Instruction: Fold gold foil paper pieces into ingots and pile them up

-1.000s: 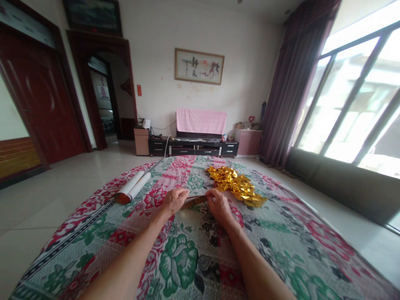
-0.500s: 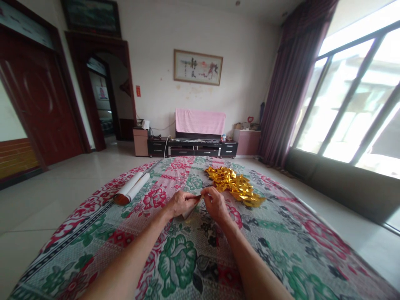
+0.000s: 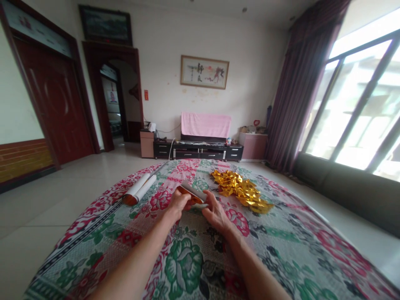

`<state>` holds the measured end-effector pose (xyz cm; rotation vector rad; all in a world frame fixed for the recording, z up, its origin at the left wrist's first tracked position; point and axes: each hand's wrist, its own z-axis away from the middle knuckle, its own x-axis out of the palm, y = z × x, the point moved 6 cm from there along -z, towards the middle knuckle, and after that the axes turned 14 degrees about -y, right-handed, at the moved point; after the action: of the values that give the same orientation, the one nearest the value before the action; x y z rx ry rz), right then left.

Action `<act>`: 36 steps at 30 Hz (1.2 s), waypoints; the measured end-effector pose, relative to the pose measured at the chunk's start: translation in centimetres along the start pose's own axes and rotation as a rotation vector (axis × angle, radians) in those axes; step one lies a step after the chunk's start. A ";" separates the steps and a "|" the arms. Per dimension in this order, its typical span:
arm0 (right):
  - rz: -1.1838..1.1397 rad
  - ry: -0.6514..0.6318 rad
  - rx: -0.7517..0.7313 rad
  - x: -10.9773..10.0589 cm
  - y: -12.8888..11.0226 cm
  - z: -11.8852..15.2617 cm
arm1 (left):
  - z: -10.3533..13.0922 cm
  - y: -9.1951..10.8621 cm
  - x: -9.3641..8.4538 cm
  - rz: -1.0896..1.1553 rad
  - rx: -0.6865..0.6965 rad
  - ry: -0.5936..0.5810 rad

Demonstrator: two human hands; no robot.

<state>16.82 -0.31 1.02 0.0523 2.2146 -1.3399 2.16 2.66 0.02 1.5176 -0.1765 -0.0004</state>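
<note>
Folding a small paper sheet [image 3: 192, 194], white outside and orange-gold inside, just left of the crinkled gold foil heap [image 3: 242, 190]. Left hand [image 3: 178, 204] pinches its near edge; right hand [image 3: 215, 212] cups beneath, fingers loosely spread. Best keep edges aligned over the soft floral quilt [image 3: 187, 266].

A matt printed cotton-like cloth [image 3: 187, 266] with flowers covered the surface. At one o'clock from the hands lay a heap of glossy, crinkled gold foil [image 3: 242, 189]. At eleven o'clock lay a smooth paper roll [image 3: 139, 189], white outside, orange within. The floor [image 3: 46, 208] was smooth, faintly shiny tile.
</note>
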 end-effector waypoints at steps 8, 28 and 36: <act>-0.047 0.230 0.128 -1.2 0.0 0.2 | 0.5 -0.3 1.9 -0.009 0.053 -0.059; 0.241 0.453 0.138 -5.3 2.2 1.2 | 3.9 3.4 4.6 -1.312 0.917 -0.178; 0.066 0.446 0.086 -4.7 2.5 0.9 | 3.1 3.0 3.9 -1.188 0.897 -0.123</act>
<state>21.98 1.36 0.91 0.4953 2.4832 -1.4987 5.33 -0.64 3.62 2.2986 0.7430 -1.0814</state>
